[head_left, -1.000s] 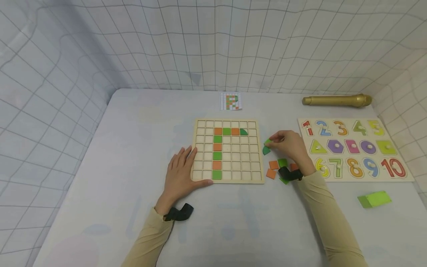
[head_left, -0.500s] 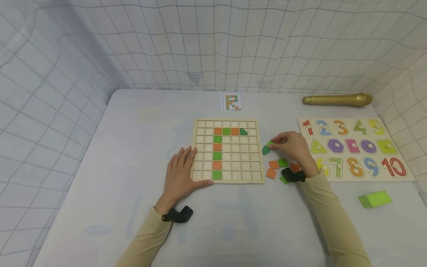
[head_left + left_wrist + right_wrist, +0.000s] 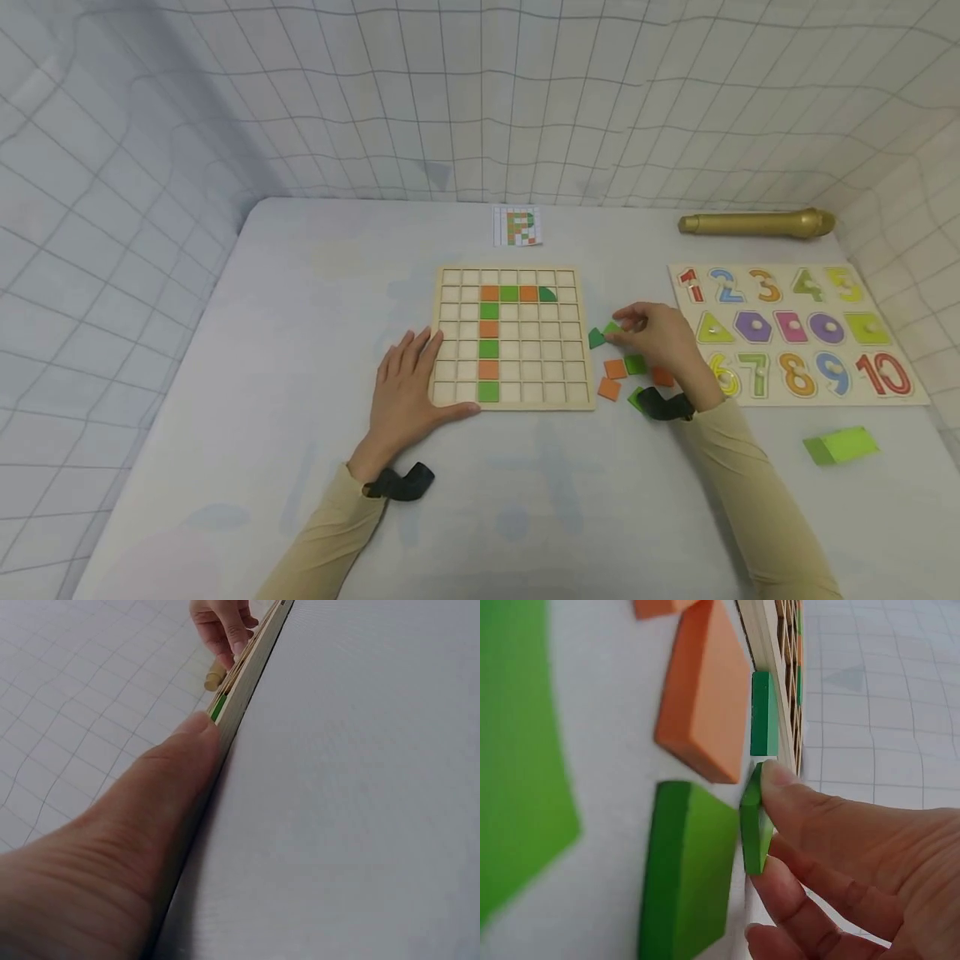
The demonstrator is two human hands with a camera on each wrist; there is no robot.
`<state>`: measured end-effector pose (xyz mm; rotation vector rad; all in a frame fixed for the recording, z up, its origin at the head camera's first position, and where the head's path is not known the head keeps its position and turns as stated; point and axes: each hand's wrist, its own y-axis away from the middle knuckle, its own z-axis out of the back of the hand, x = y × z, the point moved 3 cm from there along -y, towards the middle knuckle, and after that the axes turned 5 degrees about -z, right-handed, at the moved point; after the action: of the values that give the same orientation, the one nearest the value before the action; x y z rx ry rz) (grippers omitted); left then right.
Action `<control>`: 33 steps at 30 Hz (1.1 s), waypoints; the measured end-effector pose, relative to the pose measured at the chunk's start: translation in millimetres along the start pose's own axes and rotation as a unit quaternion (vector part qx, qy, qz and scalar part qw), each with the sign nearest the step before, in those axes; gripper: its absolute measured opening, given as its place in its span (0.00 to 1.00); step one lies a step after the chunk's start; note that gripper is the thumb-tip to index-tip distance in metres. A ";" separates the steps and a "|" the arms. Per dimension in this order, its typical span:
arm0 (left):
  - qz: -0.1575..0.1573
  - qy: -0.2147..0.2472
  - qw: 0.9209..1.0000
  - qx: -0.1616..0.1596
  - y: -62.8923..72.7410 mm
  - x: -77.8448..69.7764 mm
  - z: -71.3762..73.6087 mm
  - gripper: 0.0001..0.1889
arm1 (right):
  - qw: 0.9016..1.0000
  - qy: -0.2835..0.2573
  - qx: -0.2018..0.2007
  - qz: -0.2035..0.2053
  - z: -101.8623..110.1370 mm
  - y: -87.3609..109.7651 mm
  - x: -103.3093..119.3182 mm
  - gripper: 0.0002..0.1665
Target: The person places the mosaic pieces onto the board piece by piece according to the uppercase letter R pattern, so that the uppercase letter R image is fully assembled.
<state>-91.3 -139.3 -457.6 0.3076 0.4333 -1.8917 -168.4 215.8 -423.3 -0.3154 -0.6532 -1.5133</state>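
Observation:
My left hand lies with spread, straight fingers at the lower left corner of a wooden grid board, its thumb along the front edge. Orange and green square tiles form a column and a row in the board's cells, and a dark green quarter-round tile ends the row. Right of the board, my right hand pinches a light green tile between thumb and fingertip, low over the table. A loose dark green tile lies beside it, close to the board. The right wrist view shows the held tile tilted on edge.
Loose orange tiles and green tiles lie below my right hand. Further right are a number puzzle board, a gold microphone and a green block. A pattern card lies behind the grid board.
My right hand has shifted slightly right and toward me with the light green tile. The dark green tile beside it has turned a little. My left hand stays put.

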 end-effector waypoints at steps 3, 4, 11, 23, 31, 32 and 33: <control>-0.004 0.001 1.000 -0.004 -0.3 0.2 0.2 0.60 | 1.000 0.008 0.002 -0.007 0.1 1.4 0.8 0.18; -0.004 0.000 1.000 -0.005 -0.3 0.2 0.5 0.60 | 1.000 0.008 0.003 -0.005 0.0 1.9 1.3 0.17; 0.001 0.000 1.000 0.001 -0.2 -0.1 1.4 0.60 | 1.000 0.007 0.001 0.021 -2.8 4.5 4.1 0.14; -0.005 -0.001 1.000 -0.006 0.5 0.3 0.4 0.60 | 0.994 -0.016 -0.071 0.076 1.4 6.8 12.5 0.09; -0.004 0.001 1.000 -0.008 1.2 -0.3 1.5 0.61 | 0.993 -0.046 -0.067 0.082 -4.4 -7.8 38.1 0.10; -0.005 0.002 1.000 -0.008 1.2 -0.6 1.7 0.60 | 0.993 -0.048 -0.064 0.084 -5.6 -9.9 41.5 0.10; -0.004 0.003 1.000 -0.008 1.2 -0.9 1.9 0.60 | 0.993 -0.049 -0.061 0.087 -7.0 -11.9 44.6 0.10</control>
<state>-89.8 -139.8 -455.6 0.3011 0.4536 -1.8953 -181.6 174.7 -405.6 -0.5294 -0.5956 -1.3787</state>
